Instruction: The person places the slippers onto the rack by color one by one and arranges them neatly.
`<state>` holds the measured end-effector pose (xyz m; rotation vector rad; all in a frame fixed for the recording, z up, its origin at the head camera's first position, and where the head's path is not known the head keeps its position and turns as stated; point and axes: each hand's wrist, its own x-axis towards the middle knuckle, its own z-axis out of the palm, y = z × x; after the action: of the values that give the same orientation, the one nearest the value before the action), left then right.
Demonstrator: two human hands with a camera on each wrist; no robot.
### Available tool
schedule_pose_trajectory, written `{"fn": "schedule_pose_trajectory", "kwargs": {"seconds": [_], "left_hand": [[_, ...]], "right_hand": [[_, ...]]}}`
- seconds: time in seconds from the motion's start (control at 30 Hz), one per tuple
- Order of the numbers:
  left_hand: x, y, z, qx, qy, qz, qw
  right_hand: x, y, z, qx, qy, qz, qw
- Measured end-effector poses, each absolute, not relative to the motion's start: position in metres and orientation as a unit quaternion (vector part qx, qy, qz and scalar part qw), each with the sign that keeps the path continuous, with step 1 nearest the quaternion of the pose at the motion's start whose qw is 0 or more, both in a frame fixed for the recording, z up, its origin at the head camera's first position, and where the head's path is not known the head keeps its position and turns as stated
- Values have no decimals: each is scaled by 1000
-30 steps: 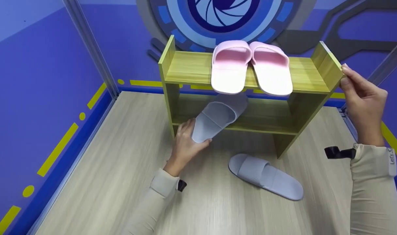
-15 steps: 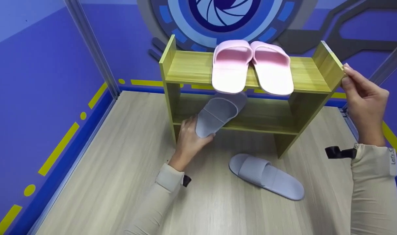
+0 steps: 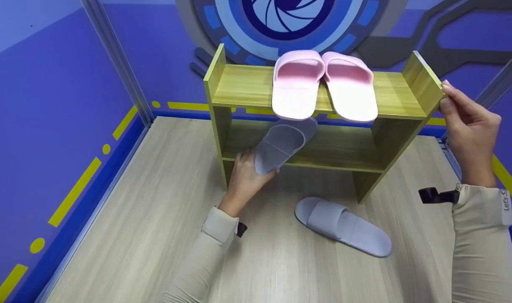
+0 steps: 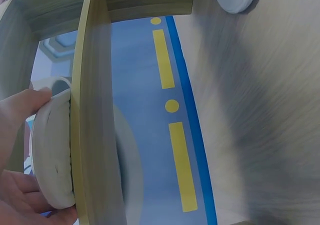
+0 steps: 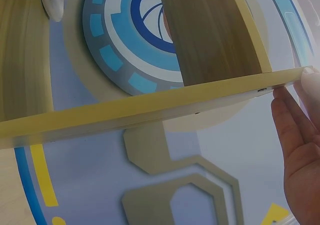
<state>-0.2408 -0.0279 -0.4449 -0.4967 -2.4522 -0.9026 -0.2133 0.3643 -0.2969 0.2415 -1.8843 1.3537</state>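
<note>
My left hand (image 3: pixel 246 179) grips a grey slide slipper (image 3: pixel 275 147) by its heel. The slipper points diagonally into the lower shelf of a small wooden shoe rack (image 3: pixel 239 86); the pink slippers' overhang is close above its toe. In the left wrist view, thumb and fingers hold both sides of the heel (image 4: pixel 52 155), whose sole lies against the shelf board (image 4: pixel 95 135). My right hand (image 3: pixel 475 132) pinches the front edge of the rack's right side panel, near its top. The right wrist view shows those fingertips at the panel (image 5: pixel 150 102).
Two pink slippers (image 3: pixel 296 97) stand side by side on the top shelf, heels jutting over its front edge. The other grey slipper (image 3: pixel 344 227) lies on the wood-look floor (image 3: pixel 155 210) before the rack. Blue-purple walls (image 3: pixel 49 105) enclose the back and sides.
My left hand has pushed the grey slipper slightly farther into the lower shelf, up and to the right, its heel lowering toward the board. The right hand keeps its hold on the rack.
</note>
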Motion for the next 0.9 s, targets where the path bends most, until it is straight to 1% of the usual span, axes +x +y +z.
{"fn": "schedule_pose_trajectory", "kwargs": {"seconds": [0.17, 0.27, 0.43, 0.67, 0.9], "left_hand": [[-239, -30, -441, -191, -900, -340, 192], [-237, -33, -441, -200, -898, -349, 178], [-234, -38, -443, -207, -895, -351, 183], [-234, -47, -446, -209, -894, -339, 204], [-232, -53, -447, -193, -902, -328, 203]], "right_hand": [[-211, 363, -296, 92, -749, 525, 393], [-211, 363, -296, 88, -753, 521, 392], [-212, 363, -296, 87, -750, 528, 390], [-214, 363, -298, 104, -740, 531, 399], [-213, 363, -297, 95, -735, 545, 392]]}}
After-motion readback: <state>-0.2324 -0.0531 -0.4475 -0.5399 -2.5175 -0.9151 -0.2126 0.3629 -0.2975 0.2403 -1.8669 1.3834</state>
